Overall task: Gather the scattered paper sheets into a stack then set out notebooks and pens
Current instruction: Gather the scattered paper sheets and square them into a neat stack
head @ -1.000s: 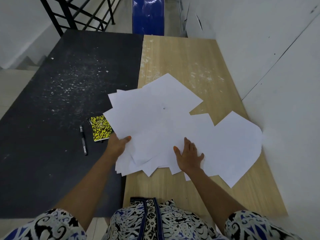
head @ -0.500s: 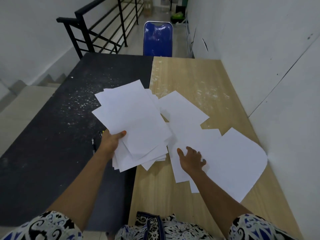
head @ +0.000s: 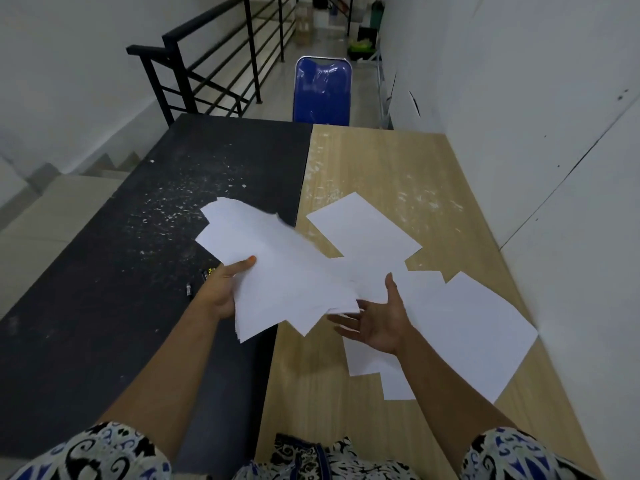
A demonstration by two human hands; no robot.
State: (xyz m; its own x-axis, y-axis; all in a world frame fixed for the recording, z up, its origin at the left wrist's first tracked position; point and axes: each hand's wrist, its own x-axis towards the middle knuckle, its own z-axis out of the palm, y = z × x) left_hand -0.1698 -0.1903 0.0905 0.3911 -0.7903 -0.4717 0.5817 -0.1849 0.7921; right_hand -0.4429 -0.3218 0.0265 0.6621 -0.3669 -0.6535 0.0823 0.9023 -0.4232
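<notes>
The notebook (head: 210,272) and pen (head: 188,290) show only as slivers — the left hand (head: 223,287) and held sheets (head: 277,271) cover the rest.

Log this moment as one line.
left hand: grips bundle of white paper sheets | right hand: open, palm up at bundle's edge | loose white sheets: on light wooden tabletop
</notes>
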